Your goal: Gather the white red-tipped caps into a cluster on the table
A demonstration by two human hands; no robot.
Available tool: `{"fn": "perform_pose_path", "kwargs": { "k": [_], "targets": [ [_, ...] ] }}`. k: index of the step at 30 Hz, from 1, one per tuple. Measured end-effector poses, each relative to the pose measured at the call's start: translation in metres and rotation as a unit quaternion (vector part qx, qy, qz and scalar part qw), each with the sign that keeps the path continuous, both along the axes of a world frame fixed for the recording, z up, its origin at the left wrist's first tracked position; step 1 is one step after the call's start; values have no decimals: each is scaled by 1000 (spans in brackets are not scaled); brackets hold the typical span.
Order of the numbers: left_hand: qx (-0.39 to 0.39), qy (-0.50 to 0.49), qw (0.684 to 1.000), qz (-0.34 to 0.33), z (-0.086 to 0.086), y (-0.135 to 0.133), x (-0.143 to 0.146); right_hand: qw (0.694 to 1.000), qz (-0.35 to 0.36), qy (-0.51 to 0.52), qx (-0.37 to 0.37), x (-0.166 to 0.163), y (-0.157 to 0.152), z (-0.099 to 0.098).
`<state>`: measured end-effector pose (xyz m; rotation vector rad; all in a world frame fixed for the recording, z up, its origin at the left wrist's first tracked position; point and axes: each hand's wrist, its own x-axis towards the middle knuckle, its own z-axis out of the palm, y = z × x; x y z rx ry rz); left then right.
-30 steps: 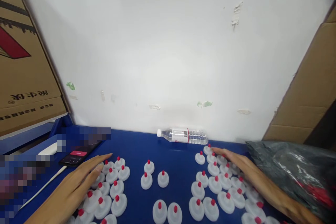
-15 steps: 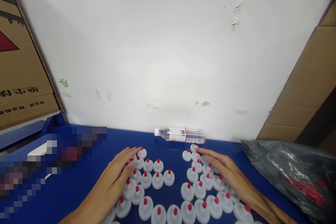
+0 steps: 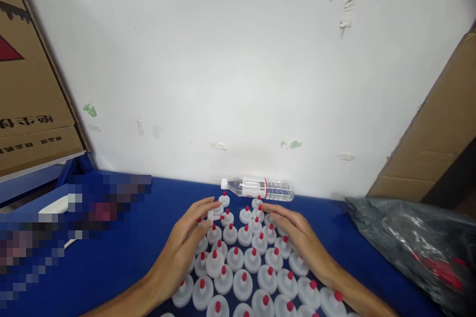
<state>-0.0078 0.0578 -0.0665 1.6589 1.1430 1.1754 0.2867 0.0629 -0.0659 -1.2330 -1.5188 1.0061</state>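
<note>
Both hands, left [image 3: 186, 247] and right [image 3: 297, 240], lie flat with fingers apart, pressing the caps [image 3: 243, 257] between them on the desk [image 3: 122, 267]. The caps look light, stiff and slippery; hold one by its white skirt.

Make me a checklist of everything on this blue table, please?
Surface: blue table, bare at the left front.
Job's things: many white caps with red tips, standing packed in one cluster; one near the left fingertips lies tipped over.
Clutter: bottle lying on its side by the wall; dark bag at right, with red bits inside.
Hands: left hand flat against the cluster's left edge; right hand flat against its right edge; both open, holding nothing.
Cables: nothing seen.
Surroundings: white wall with chipped paint; cardboard boxes on both sides; a blurred patch at left.
</note>
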Motion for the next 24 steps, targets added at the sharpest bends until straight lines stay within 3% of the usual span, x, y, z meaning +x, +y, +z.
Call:
{"fn": "perform_pose_path", "kwargs": {
  "k": [11,15,18,21,22,24],
  "targets": [
    [-57,-167,984,-13,-8,8,-5,973,-10,228,-18,13,15,5],
    [-71,-206,976,-9,-5,5,-1,962,-39,271,7,18,12,33],
    [-78,-234,969,-12,-4,5,0,961,-30,266,63,11,-8,61],
    [-87,-261,961,-18,-4,8,0,978,24,179,106,-12,-37,71],
    [-88,-270,959,-20,-3,9,0,984,110,118,82,-24,-47,67],
    [-89,-288,953,-24,-3,11,0,974,210,63,48,-50,-66,52]
  ]
}}
